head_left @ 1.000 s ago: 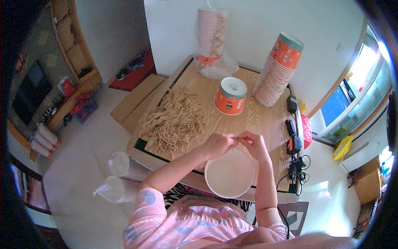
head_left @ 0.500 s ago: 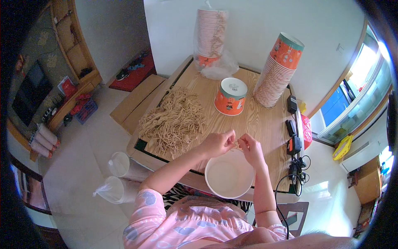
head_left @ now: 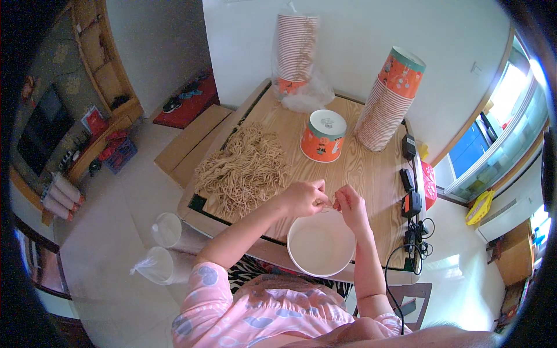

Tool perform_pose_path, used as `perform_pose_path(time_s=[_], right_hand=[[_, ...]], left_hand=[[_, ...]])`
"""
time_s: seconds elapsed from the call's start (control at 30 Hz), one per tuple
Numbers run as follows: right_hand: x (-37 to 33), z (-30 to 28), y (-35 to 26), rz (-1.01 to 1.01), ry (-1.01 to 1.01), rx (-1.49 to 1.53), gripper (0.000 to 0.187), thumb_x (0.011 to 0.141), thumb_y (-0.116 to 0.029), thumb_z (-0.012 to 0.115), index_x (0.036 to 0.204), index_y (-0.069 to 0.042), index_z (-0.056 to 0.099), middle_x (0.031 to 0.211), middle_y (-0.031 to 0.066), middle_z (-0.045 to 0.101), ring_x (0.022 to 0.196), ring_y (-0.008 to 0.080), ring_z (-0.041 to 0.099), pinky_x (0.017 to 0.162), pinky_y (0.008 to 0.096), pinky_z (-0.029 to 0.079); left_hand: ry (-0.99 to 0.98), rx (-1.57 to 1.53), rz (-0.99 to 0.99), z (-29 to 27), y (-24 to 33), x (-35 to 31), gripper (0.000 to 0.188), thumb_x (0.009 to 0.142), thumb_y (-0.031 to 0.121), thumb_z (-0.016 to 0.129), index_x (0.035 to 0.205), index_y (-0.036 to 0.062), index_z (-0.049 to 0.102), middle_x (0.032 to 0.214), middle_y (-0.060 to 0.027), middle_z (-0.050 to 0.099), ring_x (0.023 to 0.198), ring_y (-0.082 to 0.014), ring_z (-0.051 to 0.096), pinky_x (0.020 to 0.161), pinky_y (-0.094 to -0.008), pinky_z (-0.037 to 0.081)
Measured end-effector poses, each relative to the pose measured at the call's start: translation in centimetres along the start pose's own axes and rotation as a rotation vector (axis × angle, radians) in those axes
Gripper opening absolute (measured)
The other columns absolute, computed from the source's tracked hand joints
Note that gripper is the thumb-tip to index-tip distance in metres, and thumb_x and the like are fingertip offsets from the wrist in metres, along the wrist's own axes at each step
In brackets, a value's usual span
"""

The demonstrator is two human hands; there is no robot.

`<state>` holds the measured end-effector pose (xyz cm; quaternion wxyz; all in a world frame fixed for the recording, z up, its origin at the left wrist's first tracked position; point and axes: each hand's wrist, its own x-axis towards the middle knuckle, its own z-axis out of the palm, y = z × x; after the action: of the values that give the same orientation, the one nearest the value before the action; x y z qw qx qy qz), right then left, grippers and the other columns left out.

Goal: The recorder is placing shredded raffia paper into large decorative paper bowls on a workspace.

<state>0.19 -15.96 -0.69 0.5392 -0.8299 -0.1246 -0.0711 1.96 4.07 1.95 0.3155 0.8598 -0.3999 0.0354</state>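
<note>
A white paper bucket stands at the table's near edge, its round mouth facing up toward me. Over its far rim my left hand and my right hand are close together, fingertips pinched. Between them runs a short bit of thin tan cord; whether it passes through the rim I cannot tell. Left of my hands lies a loose heap of tan cords. Beyond them an orange and green paper bucket sits upside down.
A tall stack of nested buckets leans at the back right; another stack, in clear plastic, stands at the back left. Black power adapters and cables line the table's right edge. Wrapped bucket stacks lie by the near left side.
Both hands stay over the far rim. My left hand has shifted slightly left, and a little more of the thin cord shows between the fingers.
</note>
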Motion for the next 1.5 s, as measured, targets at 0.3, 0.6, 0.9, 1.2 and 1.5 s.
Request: perform_pose_path(time_s=[0.3,0.6,0.9,1.2,1.5], right_hand=[[0.5,-0.1,0.7,0.053,0.019,0.003,0.016,0.095,-0.015,0.052,0.087,-0.002,0.054,0.062,0.0083,0.059,0.056,0.0124,0.056,0.053,0.0282,0.045],[0.6,0.0,1.5,0.085,-0.045,0.076,0.015,0.094,-0.014,0.052,0.087,-0.001,0.054,0.064,0.0062,0.059,0.058,0.0111,0.056,0.053,0.027,0.045],[0.6,0.1,1.4,0.049,-0.031,0.069,0.014,0.095,-0.013,0.051,0.087,-0.001,0.056,0.068,0.0048,0.058,0.061,0.0104,0.054,0.056,0.0263,0.045],[0.4,0.1,1.3,0.049,-0.073,0.081,0.012,0.094,-0.01,0.053,0.087,-0.001,0.056,0.07,0.0045,0.059,0.063,0.0102,0.054,0.058,0.0259,0.046],[0.4,0.0,1.2,0.054,-0.067,0.049,0.01,0.092,-0.009,0.055,0.086,0.0,0.057,0.07,0.0056,0.059,0.064,0.0106,0.054,0.058,0.0265,0.046]], left_hand=[[0.009,-0.078,-0.1,-0.3,0.0,0.3,0.013,0.075,0.021,0.067,0.072,0.0085,0.064,0.087,-0.0082,0.057,0.075,-0.0281,0.062,0.069,-0.0406,0.05],[0.098,0.041,0.032,0.3,-0.7,0.3,0.013,0.073,0.02,0.07,0.082,0.0104,0.071,0.086,-0.0082,0.056,0.076,-0.025,0.061,0.067,-0.0374,0.05],[0.031,0.237,0.062,1.3,-0.9,1.2,0.012,0.077,0.011,0.062,0.089,0.0134,0.066,0.09,-0.0082,0.055,0.081,-0.0273,0.062,0.068,-0.0405,0.051],[-0.004,0.201,0.03,1.0,-0.2,1.5,0.012,0.08,0.02,0.066,0.089,0.0131,0.063,0.091,-0.0082,0.055,0.081,-0.0284,0.063,0.069,-0.0418,0.052],[0.011,0.133,0.014,1.5,-0.5,1.5,0.015,0.079,0.02,0.067,0.085,0.0078,0.061,0.089,-0.0097,0.056,0.081,-0.03,0.062,0.069,-0.0412,0.051]])
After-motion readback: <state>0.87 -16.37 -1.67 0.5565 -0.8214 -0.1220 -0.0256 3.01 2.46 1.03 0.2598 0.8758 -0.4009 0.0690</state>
